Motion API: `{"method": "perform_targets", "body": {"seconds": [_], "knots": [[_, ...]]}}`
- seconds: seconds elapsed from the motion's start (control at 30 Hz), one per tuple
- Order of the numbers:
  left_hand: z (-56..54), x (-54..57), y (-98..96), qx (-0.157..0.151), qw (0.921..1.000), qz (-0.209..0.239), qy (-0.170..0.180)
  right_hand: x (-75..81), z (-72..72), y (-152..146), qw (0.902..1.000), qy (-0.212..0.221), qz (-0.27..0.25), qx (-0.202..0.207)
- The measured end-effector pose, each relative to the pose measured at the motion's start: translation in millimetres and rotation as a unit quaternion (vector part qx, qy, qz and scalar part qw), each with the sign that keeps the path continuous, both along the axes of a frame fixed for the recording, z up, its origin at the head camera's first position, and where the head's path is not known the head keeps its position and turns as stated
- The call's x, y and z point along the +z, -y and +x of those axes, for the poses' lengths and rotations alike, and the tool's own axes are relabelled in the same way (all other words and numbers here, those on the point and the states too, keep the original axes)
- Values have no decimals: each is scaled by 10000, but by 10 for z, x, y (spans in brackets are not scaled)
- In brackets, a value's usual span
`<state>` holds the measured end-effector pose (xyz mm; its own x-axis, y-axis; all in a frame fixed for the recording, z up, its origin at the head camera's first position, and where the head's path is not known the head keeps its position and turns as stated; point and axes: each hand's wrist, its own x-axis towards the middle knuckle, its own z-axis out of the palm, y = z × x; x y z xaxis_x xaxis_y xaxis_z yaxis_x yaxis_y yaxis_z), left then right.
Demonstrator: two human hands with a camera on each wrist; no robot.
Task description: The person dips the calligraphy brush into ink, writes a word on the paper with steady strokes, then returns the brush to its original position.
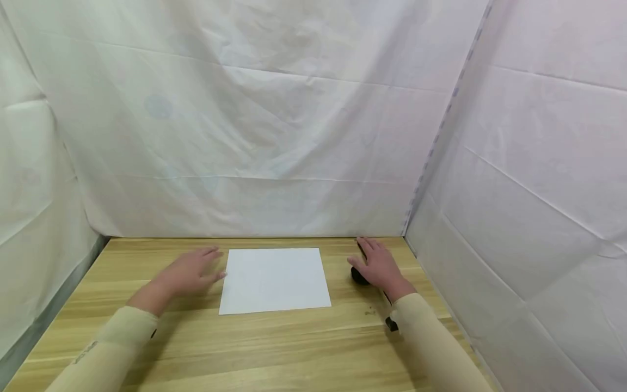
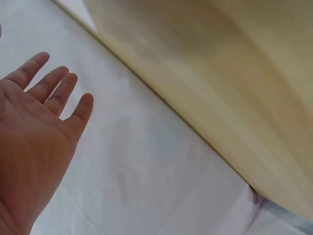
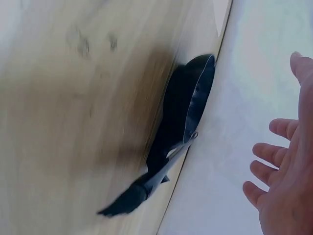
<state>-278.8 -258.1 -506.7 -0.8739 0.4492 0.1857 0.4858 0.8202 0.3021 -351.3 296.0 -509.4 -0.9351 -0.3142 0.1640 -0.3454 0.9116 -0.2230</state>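
Note:
A blank white sheet of paper (image 1: 274, 280) lies flat on the wooden table. My left hand (image 1: 191, 271) hovers by the paper's left edge, its fingertips close to that edge in the head view. In the left wrist view, the palm (image 2: 34, 132) is bare and the fingers are spread. To the right of the paper, my right hand (image 1: 381, 267) is over a black strap-like item (image 3: 178, 107), partly hiding it in the head view. The item has a wide curved band and narrower tails. From the right wrist, the right fingers look extended and apart from it, holding nothing.
The wood-grain table (image 1: 254, 354) ends at a white cloth backdrop (image 1: 274, 207) behind. Another white cloth wall (image 1: 529, 228) runs along the right edge, and one hangs on the left (image 1: 34, 218). Small dark marks (image 1: 369, 311) show on the wood near the black item.

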Motion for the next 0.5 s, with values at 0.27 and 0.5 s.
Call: {"method": "perform_targets", "body": {"seconds": [0.27,0.5], "knots": [[155,-160,-184,-438,9990,-53,78,31,194,80,9993,83,-354,86],[244,-242,-339,-702,9969,-318,162,40,332,145,9984,71,-479,285]]}}
